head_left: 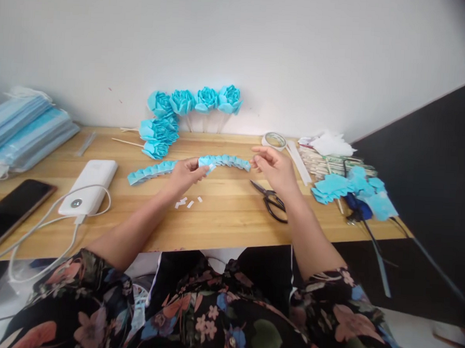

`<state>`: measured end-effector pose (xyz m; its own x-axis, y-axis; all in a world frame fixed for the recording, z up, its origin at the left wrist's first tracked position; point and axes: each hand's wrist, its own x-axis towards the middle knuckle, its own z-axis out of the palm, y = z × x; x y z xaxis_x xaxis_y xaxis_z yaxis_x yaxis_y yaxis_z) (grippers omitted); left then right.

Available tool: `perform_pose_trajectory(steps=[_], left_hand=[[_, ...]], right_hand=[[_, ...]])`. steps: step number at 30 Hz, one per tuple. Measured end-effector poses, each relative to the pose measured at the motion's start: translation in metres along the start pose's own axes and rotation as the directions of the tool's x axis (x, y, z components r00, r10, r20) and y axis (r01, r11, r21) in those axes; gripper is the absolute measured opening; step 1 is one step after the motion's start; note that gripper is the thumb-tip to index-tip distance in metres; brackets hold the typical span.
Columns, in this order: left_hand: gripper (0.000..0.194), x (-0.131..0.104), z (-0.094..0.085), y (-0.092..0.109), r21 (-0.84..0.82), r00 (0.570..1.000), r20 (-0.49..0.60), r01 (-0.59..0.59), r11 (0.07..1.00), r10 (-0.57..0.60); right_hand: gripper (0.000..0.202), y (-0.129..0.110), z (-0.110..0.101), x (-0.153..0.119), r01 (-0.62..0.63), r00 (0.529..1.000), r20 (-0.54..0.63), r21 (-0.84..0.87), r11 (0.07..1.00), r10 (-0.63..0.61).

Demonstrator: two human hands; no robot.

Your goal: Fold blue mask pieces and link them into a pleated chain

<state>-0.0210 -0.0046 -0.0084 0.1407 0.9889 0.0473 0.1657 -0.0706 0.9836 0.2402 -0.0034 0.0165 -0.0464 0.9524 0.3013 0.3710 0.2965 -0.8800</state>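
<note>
My left hand (188, 173) pinches a light-blue paper petal (206, 163) with a small white piece at its edge. A row of overlapping blue paper petals (151, 172) lies on the table, running behind that hand and out to the right. At the row's right end is my right hand (274, 167), thumb and fingertips drawn together; anything between them is too small to make out. Black-handled scissors (274, 206) rest below the right wrist. Several small white slips (190, 204) are scattered on the wood below my left hand.
Blue paper roses (182, 103) on sticks stand and lie by the wall. A tape roll (274, 140), sticks (314, 162) and loose blue petals (332, 188) are at right. Face masks (28, 127), a cabled power bank (89, 184) and a phone (14, 214) occupy the left.
</note>
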Motion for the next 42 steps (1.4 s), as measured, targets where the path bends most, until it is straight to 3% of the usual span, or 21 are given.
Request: perform_pose_trajectory(steps=[3, 5, 9, 14, 23, 28, 34, 36, 38, 42], left_hand=[[0.032, 0.000, 0.001, 0.001, 0.017, 1.000, -0.005, -0.013, 1.000, 0.014], [0.034, -0.001, 0.002, 0.002, 0.024, 1.000, -0.003, -0.017, 1.000, 0.017], [0.036, -0.002, 0.003, 0.003, -0.001, 1.000, 0.016, -0.009, 1.000, 0.009], [0.036, -0.002, 0.004, 0.002, -0.066, 0.998, 0.060, -0.013, 0.998, 0.017], [0.036, -0.006, 0.005, 0.008, -0.076, 0.990, 0.137, 0.051, 0.996, -0.041], [0.034, -0.010, 0.005, 0.014, -0.012, 0.987, 0.151, 0.063, 0.998, -0.061], [0.031, -0.012, 0.005, 0.014, -0.019, 0.953, 0.248, 0.183, 0.983, -0.173], [0.031, -0.011, 0.006, 0.013, -0.031, 0.949, 0.259, 0.197, 0.980, -0.182], [0.030, -0.011, 0.006, 0.013, -0.042, 0.945, 0.259, 0.216, 0.975, -0.198], [0.029, -0.010, 0.005, 0.017, -0.079, 0.935, 0.288, 0.239, 0.968, -0.207]], right_hand=[[0.026, 0.009, -0.026, -0.022, 0.037, 0.997, 0.070, -0.341, 0.939, -0.014], [0.022, 0.018, -0.032, -0.036, 0.066, 0.995, 0.093, -0.495, 0.866, -0.023], [0.017, 0.031, -0.024, -0.049, 0.139, 0.988, 0.141, -0.589, 0.796, -0.068], [0.015, 0.037, -0.008, -0.046, 0.176, 0.984, 0.127, -0.683, 0.708, -0.122], [0.013, 0.047, -0.005, -0.045, 0.020, 1.000, 0.005, -0.593, 0.805, -0.021], [0.012, 0.052, -0.006, -0.042, -0.079, 0.996, -0.062, -0.421, 0.903, 0.058], [0.015, 0.048, -0.006, -0.042, -0.112, 0.990, -0.108, -0.234, 0.966, 0.089], [0.016, 0.031, -0.002, -0.041, -0.059, 0.995, -0.086, -0.212, 0.975, 0.041], [0.012, 0.010, 0.004, -0.035, 0.085, 0.995, -0.025, -0.247, 0.965, -0.094], [0.013, -0.022, 0.021, -0.015, 0.454, 0.889, 0.087, -0.292, 0.842, -0.449]])
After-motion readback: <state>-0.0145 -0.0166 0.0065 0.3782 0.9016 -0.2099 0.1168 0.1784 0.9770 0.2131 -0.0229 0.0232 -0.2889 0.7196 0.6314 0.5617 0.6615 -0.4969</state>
